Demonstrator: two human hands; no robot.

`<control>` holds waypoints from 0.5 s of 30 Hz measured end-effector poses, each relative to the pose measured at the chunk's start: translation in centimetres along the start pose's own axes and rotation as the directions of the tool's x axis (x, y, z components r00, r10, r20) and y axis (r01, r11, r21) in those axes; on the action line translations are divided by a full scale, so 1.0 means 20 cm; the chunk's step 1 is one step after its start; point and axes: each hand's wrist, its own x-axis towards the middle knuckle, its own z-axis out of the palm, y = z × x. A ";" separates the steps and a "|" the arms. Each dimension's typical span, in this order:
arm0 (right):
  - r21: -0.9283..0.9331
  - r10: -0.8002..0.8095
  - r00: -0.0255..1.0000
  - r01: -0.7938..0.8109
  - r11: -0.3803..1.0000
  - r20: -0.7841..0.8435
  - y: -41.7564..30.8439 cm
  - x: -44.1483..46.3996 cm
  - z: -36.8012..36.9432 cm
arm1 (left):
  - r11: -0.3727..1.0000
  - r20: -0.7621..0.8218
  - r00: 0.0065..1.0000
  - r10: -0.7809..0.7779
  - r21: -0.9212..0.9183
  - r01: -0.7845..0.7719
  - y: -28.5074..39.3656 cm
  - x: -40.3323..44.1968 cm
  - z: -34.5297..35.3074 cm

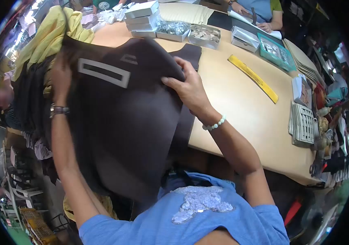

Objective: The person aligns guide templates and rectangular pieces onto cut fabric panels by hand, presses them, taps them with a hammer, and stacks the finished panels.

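Note:
A large dark brown fabric piece (133,114) hangs in front of me over the table's near edge. Pale markings show near its top: a rectangular frame (104,73) and a smaller outlined shape (129,59). My right hand (190,83) pinches the piece's upper right edge between thumb and fingers. My left hand (61,75), blurred, is at the upper left edge of the dark fabric; what its fingers do is smeared. Another dark piece (188,55) lies on the table behind and below the raised one.
A yellow curved ruler (253,78) lies on the table (223,118). Boxes (142,18), a tray of small pieces (204,36) and a green basket (276,52) stand farther back. Yellow cloth (46,34) is piled left. A co-worker's hand (265,27) is across the table.

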 end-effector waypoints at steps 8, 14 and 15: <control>-0.217 -0.091 0.957 0.030 0.976 -0.276 0.33 0.14 -0.20 | 0.990 0.027 0.990 0.140 0.010 -0.141 0.08 0.08 0.62; -0.575 -0.472 0.845 0.262 0.775 -0.251 0.27 0.29 -0.24 | 0.943 0.059 0.965 0.257 0.202 -0.264 0.08 0.27 0.87; -0.590 -0.359 0.900 0.153 0.792 -0.248 0.29 0.30 -0.26 | 0.911 0.102 0.958 0.267 0.298 -0.285 0.10 0.25 0.90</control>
